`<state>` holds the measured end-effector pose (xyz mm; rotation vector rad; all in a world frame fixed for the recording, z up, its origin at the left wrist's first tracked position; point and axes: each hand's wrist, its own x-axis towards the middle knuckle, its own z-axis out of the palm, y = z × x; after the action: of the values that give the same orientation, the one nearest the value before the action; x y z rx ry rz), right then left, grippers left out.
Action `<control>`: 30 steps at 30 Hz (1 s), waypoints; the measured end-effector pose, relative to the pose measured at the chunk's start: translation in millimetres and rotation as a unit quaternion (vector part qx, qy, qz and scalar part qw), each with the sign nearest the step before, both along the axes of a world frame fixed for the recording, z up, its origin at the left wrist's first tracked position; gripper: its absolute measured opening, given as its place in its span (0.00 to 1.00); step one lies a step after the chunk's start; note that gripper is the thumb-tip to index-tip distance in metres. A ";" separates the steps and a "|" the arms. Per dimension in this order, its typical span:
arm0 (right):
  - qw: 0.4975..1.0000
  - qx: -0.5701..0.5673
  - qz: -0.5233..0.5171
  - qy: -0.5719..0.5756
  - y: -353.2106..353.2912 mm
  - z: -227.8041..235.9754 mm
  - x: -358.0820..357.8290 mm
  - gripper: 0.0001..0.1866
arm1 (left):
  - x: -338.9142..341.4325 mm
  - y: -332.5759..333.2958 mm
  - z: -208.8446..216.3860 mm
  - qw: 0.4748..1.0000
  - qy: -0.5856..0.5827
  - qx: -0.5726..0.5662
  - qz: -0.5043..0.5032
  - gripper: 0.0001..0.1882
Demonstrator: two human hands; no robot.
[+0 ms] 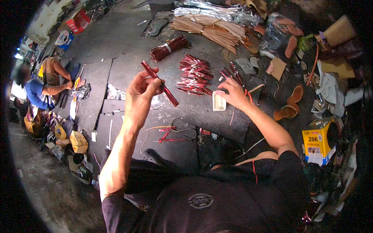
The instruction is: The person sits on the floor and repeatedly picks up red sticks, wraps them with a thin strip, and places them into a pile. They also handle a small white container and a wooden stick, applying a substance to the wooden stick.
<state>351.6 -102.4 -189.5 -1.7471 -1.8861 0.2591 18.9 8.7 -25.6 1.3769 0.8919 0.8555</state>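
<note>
My left hand [142, 91] is closed around a glossy dark red strip [169, 96], which slants between thumb and fingers above the dark work surface. To the right, my right hand [234, 94] reaches over a small whitish rectangular dish [219, 101]; its thumb and fingers look apart, with nothing visible in them. The thumb is close to the dish's upper edge, but contact is unclear. Just beyond that hand fans a small group of red strips [235, 70]. Between my hands lies a layered pile of shiny red strips [193, 73].
A tied red bundle [169, 48] lies farther back, with long tan strips [208, 29] and silvery strips [210, 11] behind. Brown sandal soles [288, 106] and a yellow box [318, 139] are at right. Red scraps [167, 134] lie nearer me. Another person [39, 87] sits far left.
</note>
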 end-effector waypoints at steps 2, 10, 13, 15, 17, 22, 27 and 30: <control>0.997 -0.066 -0.005 -0.046 -26.8 -33.0 1.8 0.27 | -3.0 0.4 -2.1 1.000 0.004 -0.022 -0.008 0.14; 0.981 -0.117 -0.006 -0.154 -58.6 -62.6 -6.3 0.40 | 2.6 -2.2 -0.5 0.997 -0.012 -0.077 0.003 0.13; 0.981 -0.120 0.001 -0.150 -54.7 -62.6 -7.6 0.41 | 3.7 -0.3 -6.7 0.999 -0.012 -0.051 -0.012 0.14; 0.983 -0.112 0.004 -0.146 -52.8 -63.4 -8.2 0.41 | 2.9 0.1 -7.9 0.999 0.012 -0.041 -0.013 0.14; 0.982 -0.104 0.006 -0.158 -52.0 -65.4 -9.8 0.39 | 4.9 -1.9 -6.8 0.999 0.031 -0.031 -0.006 0.14; 0.973 -0.162 0.016 -0.164 -48.6 -51.4 -14.2 0.40 | 7.5 -5.2 -2.4 0.998 0.054 -0.020 -0.006 0.14; 0.989 -0.016 -0.002 -0.147 -47.9 -74.9 -10.9 0.41 | 10.2 -2.7 -4.8 0.999 0.029 -0.037 -0.016 0.15; 0.987 -0.068 0.017 -0.143 -48.3 -74.2 -10.4 0.38 | 9.9 -4.1 -5.9 0.999 0.032 -0.035 -0.016 0.15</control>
<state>341.2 -150.7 -263.7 -1.9298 -2.1457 0.1580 28.9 4.6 -31.5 1.3611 0.9384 0.7536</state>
